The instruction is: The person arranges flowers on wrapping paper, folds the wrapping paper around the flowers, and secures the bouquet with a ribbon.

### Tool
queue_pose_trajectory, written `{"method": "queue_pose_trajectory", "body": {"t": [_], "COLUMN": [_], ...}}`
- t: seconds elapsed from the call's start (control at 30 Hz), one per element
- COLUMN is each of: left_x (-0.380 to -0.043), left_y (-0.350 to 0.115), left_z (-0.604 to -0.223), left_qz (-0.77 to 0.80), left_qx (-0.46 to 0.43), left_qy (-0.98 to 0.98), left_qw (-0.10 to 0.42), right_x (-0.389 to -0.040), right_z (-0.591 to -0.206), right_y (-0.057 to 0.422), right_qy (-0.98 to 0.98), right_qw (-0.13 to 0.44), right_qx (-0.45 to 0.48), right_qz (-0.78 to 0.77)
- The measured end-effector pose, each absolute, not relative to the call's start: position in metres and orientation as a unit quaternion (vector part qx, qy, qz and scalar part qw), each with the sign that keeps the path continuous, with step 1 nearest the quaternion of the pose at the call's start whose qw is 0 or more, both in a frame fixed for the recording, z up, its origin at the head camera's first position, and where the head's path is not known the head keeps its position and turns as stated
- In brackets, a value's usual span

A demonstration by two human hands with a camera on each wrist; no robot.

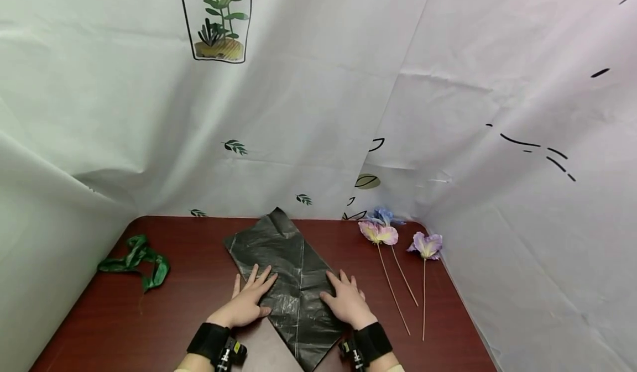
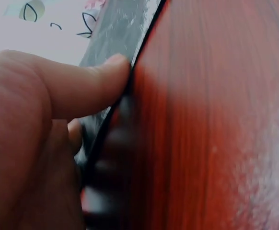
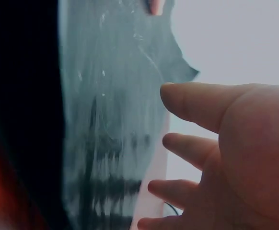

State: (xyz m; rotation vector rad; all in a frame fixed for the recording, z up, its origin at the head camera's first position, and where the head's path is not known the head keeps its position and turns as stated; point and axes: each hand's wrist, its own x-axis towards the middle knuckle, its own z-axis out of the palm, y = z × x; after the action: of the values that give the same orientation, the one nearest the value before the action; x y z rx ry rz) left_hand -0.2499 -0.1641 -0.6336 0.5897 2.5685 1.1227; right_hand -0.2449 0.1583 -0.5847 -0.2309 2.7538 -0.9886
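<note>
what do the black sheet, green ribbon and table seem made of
Black sheet: likely plastic or coated paper, semiglossy, creases catching light. Green ribbon: probably satiny fabric, shiny along folds. Table: wood or laminate, polished, showing grain and glare.

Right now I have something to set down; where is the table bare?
The table is bare between the green ribbon and black sheet, and nearer the camera, left of the left hand. A narrower bare strip separates sheet and flowers. Crowded: mid-table, where left hand and right hand touch the sheet, and right, among the flowers.
</note>
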Motion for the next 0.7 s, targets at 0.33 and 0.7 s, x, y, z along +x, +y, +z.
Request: {"method": "queue_pose_trajectory", "body": {"t": [0.33,0.7], "left_x": [-0.227,-0.223], "left_y": [-0.168,-0.172], "left_z": [-0.611,-0.620], "left_qz": [0.365,0.365], "left_qx": [0.128,0.125], "left_qy": [0.912,0.913], "left_qw": [0.139,0.133], "right_x": [-0.243,-0.263], "right_z": [-0.570,-0.613], "right_y": [0.146,0.157], "right_qy": [0.945,0.945], "right_qw": [0.051,0.004], "right_qx": [-0.091,-0.064], "right_qz": [-0.309,-0.321]}}
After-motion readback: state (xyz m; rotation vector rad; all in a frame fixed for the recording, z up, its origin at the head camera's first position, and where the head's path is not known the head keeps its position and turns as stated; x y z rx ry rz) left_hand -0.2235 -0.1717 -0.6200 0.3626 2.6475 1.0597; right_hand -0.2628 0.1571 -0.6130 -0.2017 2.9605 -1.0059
